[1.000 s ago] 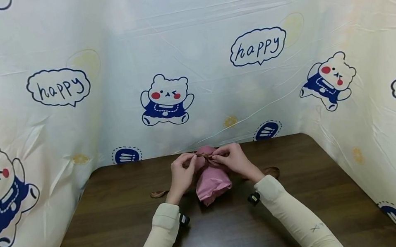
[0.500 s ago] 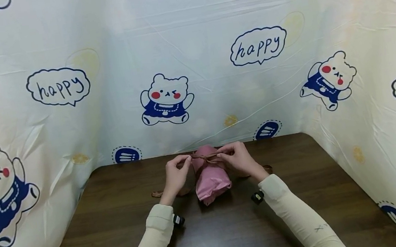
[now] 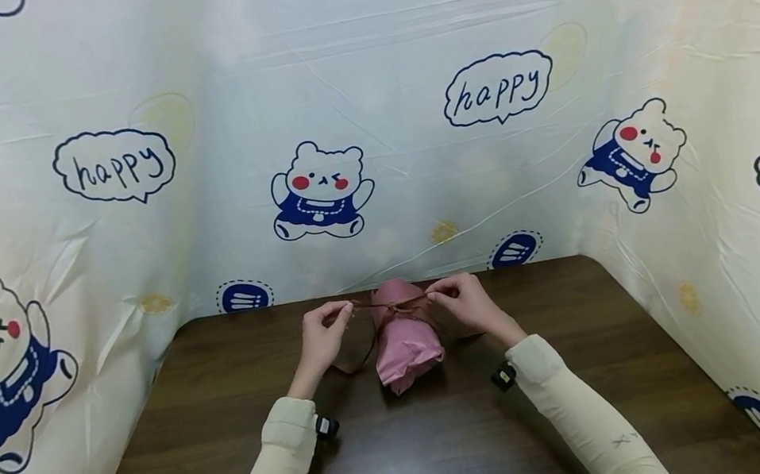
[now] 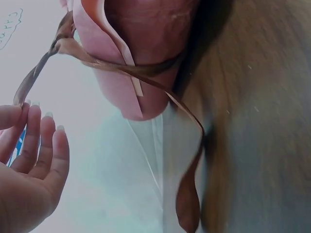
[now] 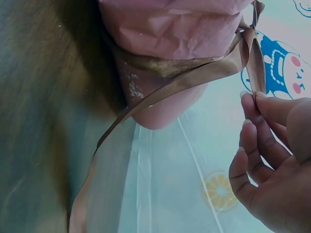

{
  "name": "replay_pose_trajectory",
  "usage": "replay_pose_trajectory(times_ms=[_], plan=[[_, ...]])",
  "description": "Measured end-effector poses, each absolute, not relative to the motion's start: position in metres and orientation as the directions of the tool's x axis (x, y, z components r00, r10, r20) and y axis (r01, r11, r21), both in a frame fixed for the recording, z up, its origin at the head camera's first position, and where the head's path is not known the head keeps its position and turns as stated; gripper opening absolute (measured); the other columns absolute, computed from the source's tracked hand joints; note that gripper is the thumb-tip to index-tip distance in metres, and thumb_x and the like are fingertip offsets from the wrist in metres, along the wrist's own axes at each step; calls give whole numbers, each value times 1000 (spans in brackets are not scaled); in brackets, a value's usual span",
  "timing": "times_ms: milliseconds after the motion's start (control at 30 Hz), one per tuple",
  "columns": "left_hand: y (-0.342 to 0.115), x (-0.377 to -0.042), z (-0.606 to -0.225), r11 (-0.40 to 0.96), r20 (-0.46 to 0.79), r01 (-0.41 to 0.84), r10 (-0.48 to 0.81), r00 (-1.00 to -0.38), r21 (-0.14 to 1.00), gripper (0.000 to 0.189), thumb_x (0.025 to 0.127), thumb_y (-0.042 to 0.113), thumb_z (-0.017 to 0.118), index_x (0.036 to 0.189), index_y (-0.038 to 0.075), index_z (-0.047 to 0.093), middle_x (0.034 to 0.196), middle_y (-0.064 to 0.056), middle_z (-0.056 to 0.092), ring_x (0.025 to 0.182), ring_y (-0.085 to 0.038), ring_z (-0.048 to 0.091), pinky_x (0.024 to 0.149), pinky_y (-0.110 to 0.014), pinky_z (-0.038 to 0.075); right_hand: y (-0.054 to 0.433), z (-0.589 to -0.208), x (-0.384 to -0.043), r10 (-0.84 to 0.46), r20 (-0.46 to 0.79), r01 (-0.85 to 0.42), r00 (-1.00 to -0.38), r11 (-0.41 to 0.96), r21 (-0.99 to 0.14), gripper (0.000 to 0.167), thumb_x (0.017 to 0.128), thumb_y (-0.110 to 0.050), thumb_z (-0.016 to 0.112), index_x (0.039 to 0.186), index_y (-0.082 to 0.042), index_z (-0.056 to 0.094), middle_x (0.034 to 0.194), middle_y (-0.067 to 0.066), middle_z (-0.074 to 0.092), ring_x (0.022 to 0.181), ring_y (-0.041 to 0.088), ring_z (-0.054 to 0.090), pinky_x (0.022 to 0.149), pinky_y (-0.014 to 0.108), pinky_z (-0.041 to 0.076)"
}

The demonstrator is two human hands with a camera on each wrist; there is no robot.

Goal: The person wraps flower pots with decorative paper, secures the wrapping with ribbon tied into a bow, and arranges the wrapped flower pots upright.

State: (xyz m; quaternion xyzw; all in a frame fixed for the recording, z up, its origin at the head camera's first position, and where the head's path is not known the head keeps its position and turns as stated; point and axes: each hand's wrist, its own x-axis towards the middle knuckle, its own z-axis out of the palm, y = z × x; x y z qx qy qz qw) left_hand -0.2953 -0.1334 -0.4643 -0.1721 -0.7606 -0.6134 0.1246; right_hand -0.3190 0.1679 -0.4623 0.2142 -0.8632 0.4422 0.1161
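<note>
A pink paper-wrapped bundle [image 3: 407, 353] lies on the table near its far edge, one crumpled end facing me. Brown satin ribbon [image 3: 400, 309] circles its middle and is knotted on top. To the left of the bundle, my left hand [image 3: 324, 339] pinches one part of the ribbon between thumb and forefinger. On the other side my right hand [image 3: 470, 307] pinches the opposite part, and the stretch between the hands is drawn out over the knot. Loose ribbon tails [image 4: 188, 199] hang down each side to the table; the right tail [image 5: 109, 131] shows in the right wrist view.
The dark wooden table [image 3: 409, 457] ends at a pale printed curtain [image 3: 369, 46] that hangs behind it and on both sides. Small black cameras [image 3: 327, 427] sit at both wrists, below the rolled cream sleeves [image 3: 289, 425].
Both hands have moved apart, the left one further, pulling the ribbon outward from the knot. The tails on the table have been drawn in closer. The bundle stays in place.
</note>
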Motion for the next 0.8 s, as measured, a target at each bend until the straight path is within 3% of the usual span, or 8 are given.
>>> replay_pose_trajectory(times_ms=[200, 300, 467, 567, 800], plan=[[-145, -310, -496, 243, 380, 395, 108, -919, 886, 21, 99, 7, 65, 107, -10, 74, 98, -26, 74, 91, -36, 71, 73, -14, 51, 177, -471, -316, -257, 321, -411, -911, 539, -735, 11, 97, -11, 69, 99, -5, 79, 90, 15, 75, 67, 16, 54, 57, 24, 45], [-148, -307, -499, 311, 333, 354, 119, -935, 882, 20, 99, 10, 66, 105, -7, 76, 96, -21, 76, 89, -26, 71, 74, -19, 53, 183, -477, -314, -273, 285, -392, -919, 544, -742, 11, 97, -11, 70, 99, -6, 79, 91, 16, 75, 70, 19, 56, 58, 24, 47], [-154, -301, -502, 393, 212, 247, 130, -969, 886, 22, 101, 16, 65, 105, -1, 79, 96, -15, 77, 97, -28, 71, 83, -35, 57, 193, -485, -312, -324, 241, -389, -915, 546, -742, 12, 97, -12, 70, 101, -7, 80, 93, 12, 76, 75, 25, 60, 62, 26, 51], [-156, -298, -504, 431, 139, 176, 118, -983, 885, 21, 101, 17, 65, 103, 2, 80, 97, -12, 78, 101, -29, 71, 87, -44, 56, 199, -489, -310, -344, 204, -374, -917, 557, -741, 12, 96, -12, 70, 103, -8, 80, 95, 8, 76, 75, 20, 59, 63, 26, 52], [-155, -296, -508, 417, 67, 91, 71, -995, 904, 20, 99, 14, 66, 99, 0, 80, 98, -14, 78, 105, -30, 70, 93, -48, 53, 209, -493, -306, -361, 192, -375, -913, 551, -746, 13, 97, -11, 69, 103, -8, 80, 91, 5, 76, 73, 15, 58, 63, 26, 52]])
